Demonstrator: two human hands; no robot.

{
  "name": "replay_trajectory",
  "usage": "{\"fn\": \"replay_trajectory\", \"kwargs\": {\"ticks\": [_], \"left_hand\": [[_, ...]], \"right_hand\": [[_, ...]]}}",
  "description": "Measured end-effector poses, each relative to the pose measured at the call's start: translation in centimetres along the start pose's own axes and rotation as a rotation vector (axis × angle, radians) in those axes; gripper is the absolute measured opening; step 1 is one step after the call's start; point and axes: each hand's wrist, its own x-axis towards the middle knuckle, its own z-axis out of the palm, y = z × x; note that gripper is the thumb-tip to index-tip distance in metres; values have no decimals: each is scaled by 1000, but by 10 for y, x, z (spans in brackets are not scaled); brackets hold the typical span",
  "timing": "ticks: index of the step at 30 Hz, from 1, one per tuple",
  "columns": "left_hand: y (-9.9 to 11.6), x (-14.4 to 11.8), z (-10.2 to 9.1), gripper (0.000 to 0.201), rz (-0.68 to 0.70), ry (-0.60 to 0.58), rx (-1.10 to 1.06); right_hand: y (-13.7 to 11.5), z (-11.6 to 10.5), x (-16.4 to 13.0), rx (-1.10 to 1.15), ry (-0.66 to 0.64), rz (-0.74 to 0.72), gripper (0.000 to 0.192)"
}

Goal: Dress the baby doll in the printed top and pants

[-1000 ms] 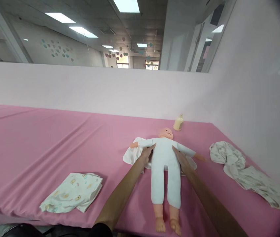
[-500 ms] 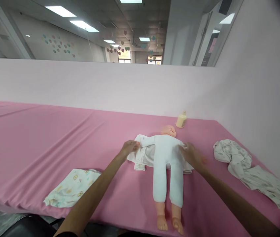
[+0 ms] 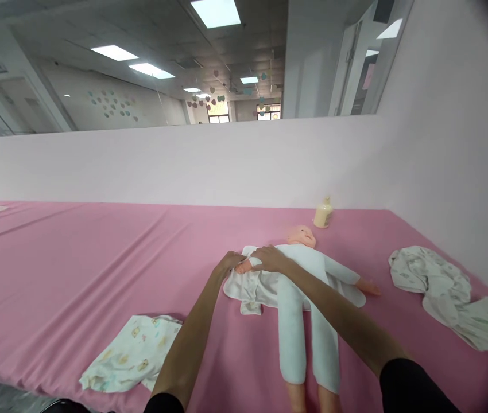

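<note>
Doll (image 3: pixel 302 298) lies face-up, long axis head-far toward bottle (image 3: pixel 322 214), feet near. Left hand (image 3: pixel 227 264) pinches white cloth (image 3: pixel 248 287) under it; right hand (image 3: pixel 270 258) grips doll's arm.

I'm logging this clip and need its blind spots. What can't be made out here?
All in the head view:
- Doll: feet cut off by the bottom edge.
- Doll's near arm: mostly covered by the right hand.
- White cloth: partly hidden under the doll.
- Left hand: fingertips buried in the cloth, grip unclear.
- Bottle: too small to read any label.
- Crumpled cloth: far end blurs at the right edge.
</note>
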Motion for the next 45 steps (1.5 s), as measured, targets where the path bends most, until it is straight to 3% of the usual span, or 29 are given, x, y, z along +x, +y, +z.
{"fn": "replay_trajectory", "kwargs": {"ticks": [5, 8, 14, 18, 22, 27, 31, 34, 36, 40, 45], "left_hand": [[13, -10, -31, 22, 40, 38, -75], [33, -26, -33, 24, 105, 57, -142], [71, -58, -11, 23, 168, 89, -210], [82, -72, 2, 22, 192, 58, -190], [89, -83, 33, 21, 269, -20, -157], [88, -81, 67, 22, 303, -137, -92], [81, -79, 72, 26, 293, -202, -81], [78, -85, 77, 30, 337, -239, -61], [78, -92, 83, 32, 362, -278, -34], [73, -101, 91, 32, 386, -326, -1], [56, -102, 90, 31, 329, -413, 63]], "right_hand": [[11, -7, -15, 137, 86, 4, 46], [11, -12, -18, 228, 78, 45, 44], [10, -13, -21, 303, 113, 70, 35], [1, -4, -20, 131, 130, 122, 30], [-15, 4, -13, 48, 117, 141, 34], [-9, -4, -12, 45, 84, 150, 24], [13, -20, -23, 73, 116, 211, 20], [25, -28, -30, 64, 229, 328, 30], [29, -30, -31, 76, 266, 326, 37], [33, -25, -31, 64, 207, 286, 27], [35, -21, -37, -17, 229, 480, 27]]}}
